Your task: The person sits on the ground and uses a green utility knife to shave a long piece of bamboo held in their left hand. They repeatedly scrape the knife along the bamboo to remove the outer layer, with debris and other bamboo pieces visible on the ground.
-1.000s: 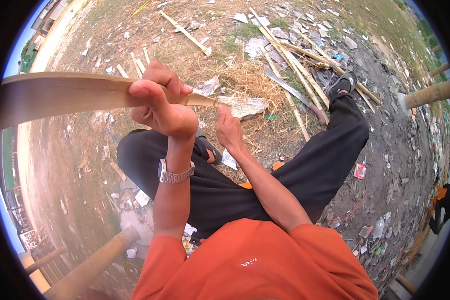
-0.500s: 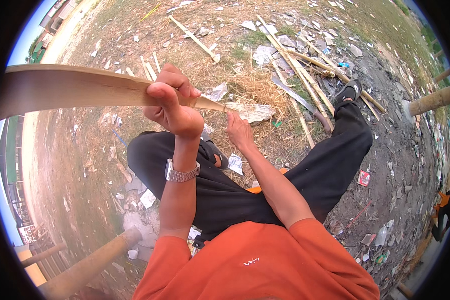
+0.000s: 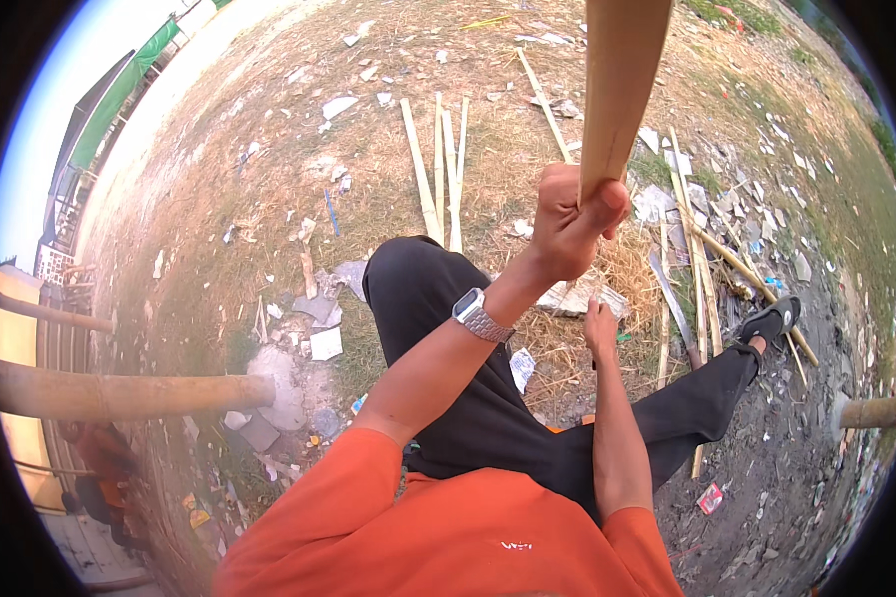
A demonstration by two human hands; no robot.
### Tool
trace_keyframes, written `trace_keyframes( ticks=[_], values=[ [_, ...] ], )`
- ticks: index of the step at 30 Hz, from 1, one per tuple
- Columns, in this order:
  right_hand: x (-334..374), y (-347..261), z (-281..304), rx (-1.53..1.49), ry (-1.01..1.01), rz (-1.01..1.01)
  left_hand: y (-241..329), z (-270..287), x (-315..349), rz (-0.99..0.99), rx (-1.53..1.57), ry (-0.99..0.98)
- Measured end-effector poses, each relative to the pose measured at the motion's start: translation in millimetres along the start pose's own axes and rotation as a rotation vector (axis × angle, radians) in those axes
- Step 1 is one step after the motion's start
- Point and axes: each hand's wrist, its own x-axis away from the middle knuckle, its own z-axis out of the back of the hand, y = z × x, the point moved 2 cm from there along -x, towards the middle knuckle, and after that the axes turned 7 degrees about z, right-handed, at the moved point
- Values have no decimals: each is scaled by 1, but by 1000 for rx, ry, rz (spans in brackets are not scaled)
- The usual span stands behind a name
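Observation:
My left hand [image 3: 572, 224], with a metal-banded watch [image 3: 481, 316] on the wrist, is closed round a long, flat, pale bamboo strip [image 3: 622, 90]. The strip rises out of the top of the view; its lower end is hidden behind the hand. Lower and slightly to the right, my right hand [image 3: 600, 326] is closed; what it grips, if anything, cannot be made out. Just beyond it a pale, rough piece of wood [image 3: 572, 298] lies on straw [image 3: 622, 261]. A machete [image 3: 673, 298] with a curved handle rests on the ground right of both hands.
Bamboo strips [image 3: 702, 264] lie beside the machete, near my right foot [image 3: 770, 318]. Several more strips [image 3: 438, 169] lie ahead on the left. Round bamboo poles stand at the left [image 3: 134, 391] and right [image 3: 874, 412]. Scraps litter the ground.
The bamboo strip has swung from pointing left to pointing up and away, my left hand turning with it. The whole view has shifted, with my legs and the ground appearing further right.

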Motion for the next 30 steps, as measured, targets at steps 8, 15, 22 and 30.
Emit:
trace_keyframes(
  ticks=[8, 15, 22, 30],
  values=[
    [44, -105, 70, -127, -61, 167, -12, 18, -16, 41, 136, -11],
    [71, -108, 97, -290, -25, 150, 0, 29, -6, 34, -17, -15],
    [92, -159, 100, -464, -5, 311, -1, 21, -4, -1, -69, -24],
    [101, -168, 98, -467, 17, 362, 1, 21, -4, 11, -58, -38]
  ],
)
